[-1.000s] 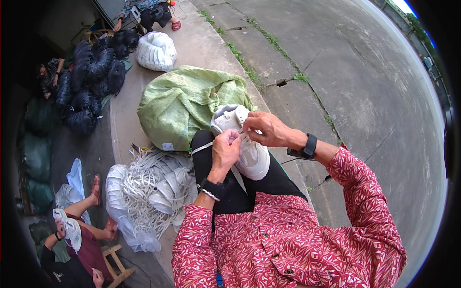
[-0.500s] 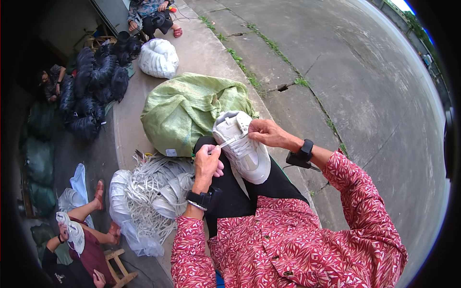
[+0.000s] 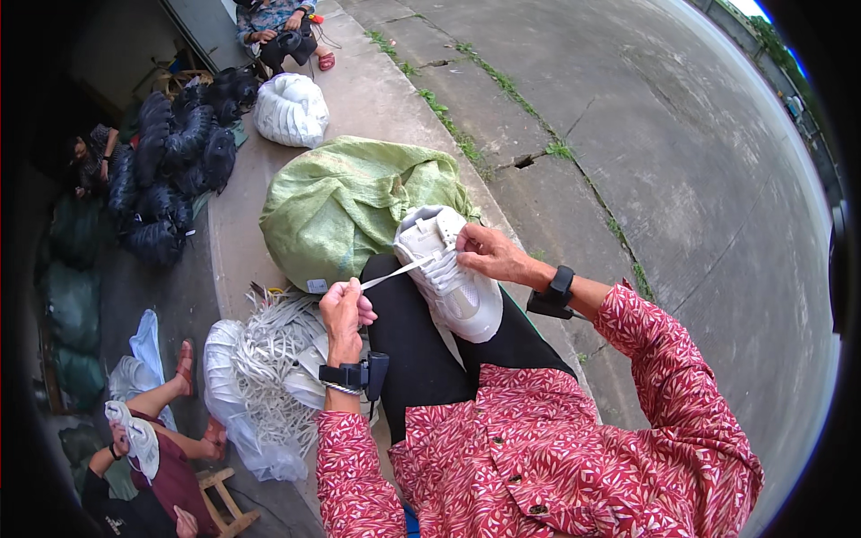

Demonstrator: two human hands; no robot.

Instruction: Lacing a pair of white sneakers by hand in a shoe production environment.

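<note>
A white sneaker (image 3: 465,300) rests on my thighs, its toe pointing toward me, with laces threaded across its front. My left hand (image 3: 343,309) is closed in a pinch on a flat white shoelace (image 3: 395,272), which runs taut from the shoe out to the left. Against the upper right side of the shoe opening, my right hand (image 3: 490,252) has thumb and finger pinched at the lace edge. What lies between those right fingertips is too small to make out. Beyond the shoe's heel sits a bulging green woven sack (image 3: 345,202).
Left of my legs lies a heap of loose white laces (image 3: 269,359) with clear plastic. A white bundle (image 3: 291,109) and black bundles (image 3: 170,170) are farther off. One co-worker (image 3: 166,466) sits at lower left holding white shoe parts; others sit at the far left and top.
My left hand has moved left, away from the shoe, drawing out a longer stretch of lace. My right hand stays by the shoe, shifted only slightly.
</note>
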